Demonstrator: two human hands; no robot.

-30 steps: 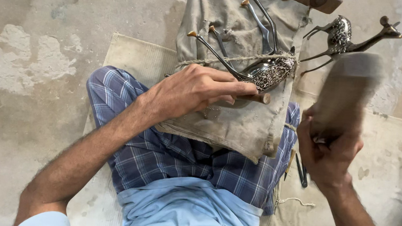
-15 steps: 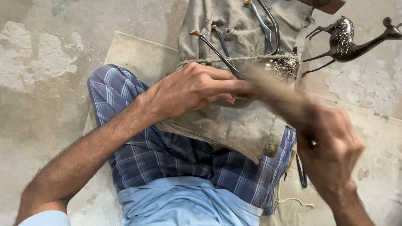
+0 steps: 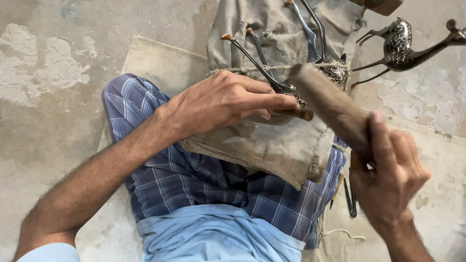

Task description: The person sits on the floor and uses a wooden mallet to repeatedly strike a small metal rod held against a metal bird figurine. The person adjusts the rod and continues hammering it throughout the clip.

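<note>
Mid-chasing, the left hand [image 3: 221, 105] pinched a punch [image 3: 294, 113] on the metal deer [image 3: 324, 74]; right hand [image 3: 388, 175] clenched the mallet [image 3: 330, 105], the next blow seemingly needing squareness.

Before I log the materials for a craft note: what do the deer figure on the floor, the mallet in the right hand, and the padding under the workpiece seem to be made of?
The deer figure looks like cast metal, dark with fine pale patterning and a dull shine. The mallet, gripped by the right hand, looks like plain unvarnished wood, brown and matte, though it is motion-blurred. The padding appears to be coarse, dusty beige cloth, judging by its folds and stitched hem.
</note>
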